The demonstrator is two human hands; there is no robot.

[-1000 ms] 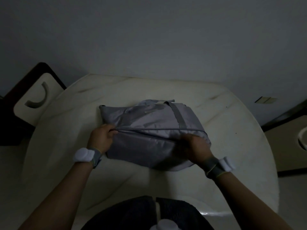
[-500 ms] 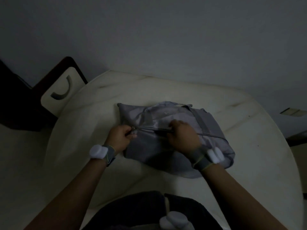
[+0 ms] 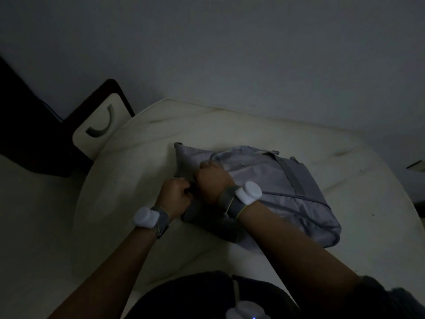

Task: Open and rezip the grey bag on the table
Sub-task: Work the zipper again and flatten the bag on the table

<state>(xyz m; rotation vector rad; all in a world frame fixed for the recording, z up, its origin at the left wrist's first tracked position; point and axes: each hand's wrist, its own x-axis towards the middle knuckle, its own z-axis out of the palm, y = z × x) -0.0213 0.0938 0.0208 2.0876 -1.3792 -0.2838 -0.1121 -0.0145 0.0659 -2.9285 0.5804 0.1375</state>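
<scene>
- Bag (image 3: pixel 271 180): grey fabric, lying flat on the pale round table (image 3: pixel 138 180), a little right of centre. Its 2 strap bands run across the upper panel.
- Left hand (image 3: pixel 174 196): closed in a pinch at the bag's left end, gripping fabric or the zip end (I cannot tell which; the light is too low).
- Right hand (image 3: pixel 213 180): curled and pressed down on the bag's left end, close against the left hand. From my remote view it appears closed on something small at the zip line, probably the slider, but the slider itself is hidden under the fingers.
- Zip line (image 3: pixel 296 199): visible as a thin seam running from the hands toward the bag's right end. I see no gap along it, though the dimness makes this uncertain.
- Wristbands (image 3: pixel 249 193): each wrist carries 1 white puck on a grey strap.
- Chair (image 3: pixel 99 120): dark-framed with a pale back panel, standing beyond the table at upper left, apart from the bag.
- Progress, as I judge it: with both hands gathered at 1 end of the zip and the seam looking closed, this reads as either the very start of opening or the last pull of rezipping. The frame alone does not settle which, so I would not count either half as confirmed.
</scene>
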